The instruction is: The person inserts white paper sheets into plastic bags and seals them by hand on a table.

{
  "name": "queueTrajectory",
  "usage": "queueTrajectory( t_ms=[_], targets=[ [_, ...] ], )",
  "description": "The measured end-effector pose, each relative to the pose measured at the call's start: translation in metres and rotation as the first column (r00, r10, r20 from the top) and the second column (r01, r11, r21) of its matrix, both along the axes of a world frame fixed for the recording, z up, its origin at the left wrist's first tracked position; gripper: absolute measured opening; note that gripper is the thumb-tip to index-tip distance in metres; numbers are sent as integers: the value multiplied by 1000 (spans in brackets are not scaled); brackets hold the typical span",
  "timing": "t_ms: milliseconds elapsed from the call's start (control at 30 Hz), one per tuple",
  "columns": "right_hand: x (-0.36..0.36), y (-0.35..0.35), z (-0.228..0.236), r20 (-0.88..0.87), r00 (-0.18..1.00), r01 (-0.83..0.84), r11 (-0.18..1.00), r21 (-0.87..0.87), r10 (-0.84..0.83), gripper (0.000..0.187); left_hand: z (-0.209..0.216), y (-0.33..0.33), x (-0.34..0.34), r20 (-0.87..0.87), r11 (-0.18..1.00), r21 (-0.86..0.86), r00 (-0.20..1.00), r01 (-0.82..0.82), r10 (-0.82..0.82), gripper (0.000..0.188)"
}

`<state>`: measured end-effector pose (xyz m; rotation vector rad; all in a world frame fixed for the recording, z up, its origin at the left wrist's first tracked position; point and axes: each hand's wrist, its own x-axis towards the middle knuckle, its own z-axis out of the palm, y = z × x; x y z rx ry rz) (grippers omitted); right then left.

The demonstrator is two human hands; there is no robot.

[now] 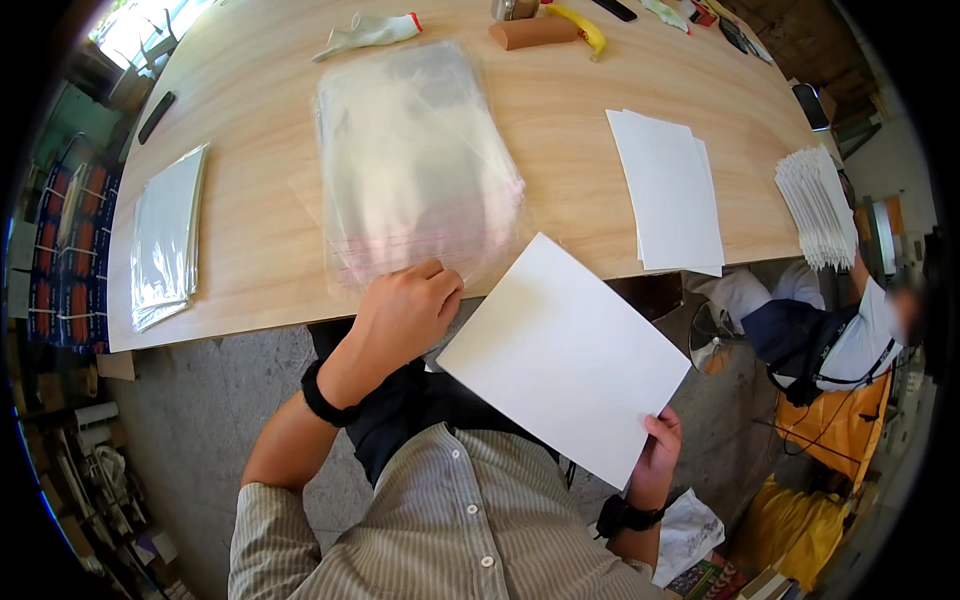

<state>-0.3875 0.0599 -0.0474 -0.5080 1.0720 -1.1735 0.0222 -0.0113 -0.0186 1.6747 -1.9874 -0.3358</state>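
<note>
My left hand (410, 308) is at the near edge of a stack of clear plastic bags (405, 150), its fingers curled closed on the edge of a bag. The bags lie flat with a pinkish strip along their near end. A blank white sheet of paper (570, 360) is tilted in front of me, off the table's edge. My right hand (662, 448) grips it by its lower right corner, thumb on top. Whether it is one sheet or several together I cannot tell.
Filled glossy bags (170, 240) lie at the table's left, white sheets (668, 190) and a bundled white pile (815, 208) at the right. Along the back are a glove (370, 34), a brown block (535, 32) and a banana-like yellow thing (585, 30). Another person (830, 335) sits at the right.
</note>
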Motion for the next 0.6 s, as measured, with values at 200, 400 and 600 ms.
queueTrajectory(
  t_ms=[200, 400, 600],
  targets=[
    [9, -1, -4, 18, 1000, 22, 999, -33, -22, 35, 4, 0, -4, -40, 1000, 8, 999, 30, -29, 4],
    [8, 1, -11, 2, 1000, -26, 998, -54, 26, 38, 1, 1, -10, -8, 999, -16, 999, 49, -49, 4],
    [7, 0, -10, -7, 1000, -26, 996, -84, 26, 36, -1, 2, -19, 20, 999, -10, 999, 38, -38, 4]
  ],
)
